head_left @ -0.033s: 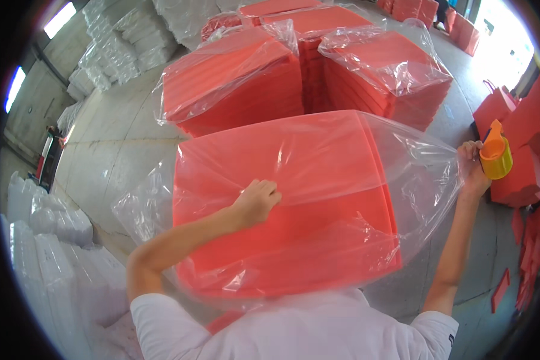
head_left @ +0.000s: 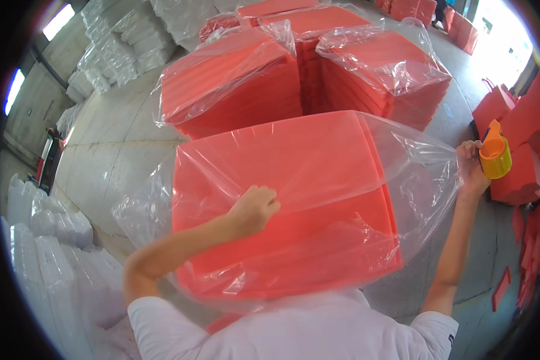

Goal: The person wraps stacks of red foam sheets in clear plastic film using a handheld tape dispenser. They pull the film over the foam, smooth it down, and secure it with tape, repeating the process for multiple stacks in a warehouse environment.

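Note:
In front of me lies a thick stack of red foam sheets, wrapped in a loose clear plastic bag. My left hand is closed in a fist over the middle of the stack, with creases in the film running to it, so it appears to pinch the plastic. Off to the right, my right hand grips the gathered end of the bag and pulls it taut past the stack's side. An orange tape dispenser with a roll of yellow tape is at that same hand; how it is held is partly hidden.
Beyond the stack stand more red foam stacks under clear plastic. White wrapped bundles line the left side, with others piled at the back left. Red foam pieces lie heaped on the right. A bright doorway is at the far right.
My left hand has moved slightly toward me over the stack, and the film creases now fan out differently around it. My right hand has stayed almost in place.

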Action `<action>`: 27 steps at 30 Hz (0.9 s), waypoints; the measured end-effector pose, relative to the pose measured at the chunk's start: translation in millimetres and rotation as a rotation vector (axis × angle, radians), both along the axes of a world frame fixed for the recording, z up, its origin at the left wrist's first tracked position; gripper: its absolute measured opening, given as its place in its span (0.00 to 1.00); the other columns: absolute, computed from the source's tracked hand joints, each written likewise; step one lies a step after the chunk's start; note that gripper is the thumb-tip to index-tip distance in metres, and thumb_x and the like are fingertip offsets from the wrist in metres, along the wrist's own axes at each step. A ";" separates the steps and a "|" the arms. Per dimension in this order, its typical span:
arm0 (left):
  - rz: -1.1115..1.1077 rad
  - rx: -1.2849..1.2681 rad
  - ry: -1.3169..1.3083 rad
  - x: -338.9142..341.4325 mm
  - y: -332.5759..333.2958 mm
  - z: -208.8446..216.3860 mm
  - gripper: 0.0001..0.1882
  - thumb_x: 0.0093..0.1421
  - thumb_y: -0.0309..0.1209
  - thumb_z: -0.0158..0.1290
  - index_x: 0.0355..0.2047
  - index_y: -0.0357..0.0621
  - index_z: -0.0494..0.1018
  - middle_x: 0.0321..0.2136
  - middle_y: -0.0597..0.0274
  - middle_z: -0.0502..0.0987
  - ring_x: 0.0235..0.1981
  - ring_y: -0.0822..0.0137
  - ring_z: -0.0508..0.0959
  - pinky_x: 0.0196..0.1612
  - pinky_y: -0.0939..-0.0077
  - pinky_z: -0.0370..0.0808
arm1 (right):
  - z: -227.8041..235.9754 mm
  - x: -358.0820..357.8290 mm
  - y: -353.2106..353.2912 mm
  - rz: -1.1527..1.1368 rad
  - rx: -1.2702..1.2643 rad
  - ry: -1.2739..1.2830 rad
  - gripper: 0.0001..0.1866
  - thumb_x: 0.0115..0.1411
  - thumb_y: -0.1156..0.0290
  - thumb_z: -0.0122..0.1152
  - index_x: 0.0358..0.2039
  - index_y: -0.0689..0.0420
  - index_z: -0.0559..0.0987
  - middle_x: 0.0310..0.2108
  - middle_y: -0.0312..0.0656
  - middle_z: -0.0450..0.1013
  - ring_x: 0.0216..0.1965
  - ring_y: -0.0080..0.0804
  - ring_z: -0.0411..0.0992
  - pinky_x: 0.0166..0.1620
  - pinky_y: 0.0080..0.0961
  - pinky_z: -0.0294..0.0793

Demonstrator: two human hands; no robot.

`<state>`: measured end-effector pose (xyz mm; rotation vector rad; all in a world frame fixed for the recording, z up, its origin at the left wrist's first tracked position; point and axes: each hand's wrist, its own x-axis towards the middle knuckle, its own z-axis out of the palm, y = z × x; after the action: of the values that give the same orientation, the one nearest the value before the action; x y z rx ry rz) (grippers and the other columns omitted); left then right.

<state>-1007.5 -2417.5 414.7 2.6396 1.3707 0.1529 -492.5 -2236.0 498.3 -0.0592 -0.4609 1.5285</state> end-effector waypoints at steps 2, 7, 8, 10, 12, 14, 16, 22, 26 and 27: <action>-0.142 0.022 0.030 8.4 -22.8 25.4 0.08 0.60 0.30 0.52 0.27 0.39 0.71 0.35 0.52 0.68 0.36 0.55 0.69 0.40 0.64 0.68 | -7.8 11.6 3.0 -0.053 0.029 -0.030 0.15 0.50 0.68 0.56 0.33 0.64 0.65 0.27 0.39 0.52 0.30 0.32 0.52 0.37 0.28 0.55; 0.166 -0.530 -0.189 22.5 -45.1 17.2 0.18 0.61 0.41 0.54 0.32 0.35 0.72 0.36 0.49 0.69 0.38 0.52 0.70 0.43 0.58 0.68 | -13.9 2.6 2.6 -0.045 0.011 -0.005 0.15 0.51 0.67 0.56 0.33 0.63 0.65 0.28 0.40 0.51 0.30 0.32 0.52 0.38 0.28 0.55; 0.244 -0.726 -0.290 37.2 -60.4 26.5 0.21 0.61 0.44 0.54 0.34 0.34 0.73 0.38 0.49 0.69 0.40 0.51 0.70 0.44 0.58 0.69 | -13.0 4.0 0.4 -0.039 0.006 -0.020 0.15 0.51 0.67 0.56 0.33 0.63 0.64 0.28 0.39 0.51 0.30 0.32 0.52 0.38 0.28 0.55; 0.377 -0.556 -0.341 70.0 -105.0 33.7 0.19 0.62 0.43 0.53 0.37 0.35 0.73 0.41 0.47 0.71 0.43 0.49 0.72 0.45 0.58 0.69 | -16.3 7.1 -2.3 -0.011 -0.011 -0.037 0.15 0.51 0.68 0.57 0.33 0.63 0.64 0.28 0.39 0.51 0.30 0.32 0.52 0.38 0.28 0.54; 0.416 -0.664 -0.292 79.4 -115.2 36.2 0.19 0.63 0.42 0.51 0.38 0.35 0.73 0.42 0.45 0.72 0.45 0.47 0.74 0.45 0.58 0.69 | -15.1 12.5 -4.1 0.011 -0.006 -0.037 0.15 0.51 0.68 0.57 0.33 0.62 0.63 0.28 0.39 0.50 0.30 0.32 0.52 0.38 0.28 0.54; 0.334 -0.963 -0.178 79.5 -111.5 45.1 0.17 0.63 0.41 0.50 0.37 0.35 0.73 0.41 0.44 0.73 0.43 0.46 0.75 0.45 0.56 0.69 | -15.3 11.0 -6.8 0.049 0.025 -0.053 0.16 0.51 0.69 0.58 0.33 0.62 0.63 0.28 0.39 0.50 0.30 0.32 0.52 0.38 0.28 0.54; 0.145 -1.075 -0.126 81.8 -105.8 71.4 0.15 0.62 0.38 0.51 0.34 0.36 0.74 0.39 0.44 0.74 0.40 0.45 0.76 0.46 0.54 0.68 | -14.2 10.8 -9.7 0.070 0.026 -0.068 0.16 0.51 0.70 0.58 0.33 0.62 0.63 0.28 0.39 0.50 0.30 0.32 0.52 0.38 0.28 0.55; -0.050 0.062 -0.044 56.5 -55.4 120.2 0.03 0.50 0.26 0.53 0.23 0.40 0.75 0.47 0.44 0.71 0.53 0.44 0.67 0.51 0.41 0.63 | -28.7 22.5 -15.8 0.051 0.018 -0.308 0.14 0.54 0.66 0.57 0.32 0.61 0.64 0.28 0.38 0.54 0.30 0.30 0.55 0.38 0.27 0.58; 0.231 0.079 -0.208 27.5 -38.0 4.9 0.05 0.51 0.22 0.51 0.29 0.38 0.75 0.48 0.46 0.70 0.52 0.44 0.67 0.54 0.46 0.63 | -54.6 32.4 -16.0 0.045 -0.075 -0.432 0.14 0.58 0.62 0.53 0.33 0.61 0.68 0.28 0.39 0.61 0.30 0.31 0.61 0.39 0.27 0.64; 0.263 0.061 -0.220 25.3 -36.8 -2.0 0.06 0.52 0.22 0.50 0.30 0.38 0.74 0.47 0.47 0.71 0.51 0.45 0.68 0.53 0.49 0.65 | -63.7 40.0 -11.9 0.019 -0.130 -0.455 0.14 0.59 0.61 0.52 0.33 0.62 0.69 0.29 0.40 0.64 0.30 0.32 0.63 0.40 0.27 0.65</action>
<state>-982.2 -2454.4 412.7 2.3890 1.6496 0.5090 -452.6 -2248.0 434.6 -0.5130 -0.7220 1.5620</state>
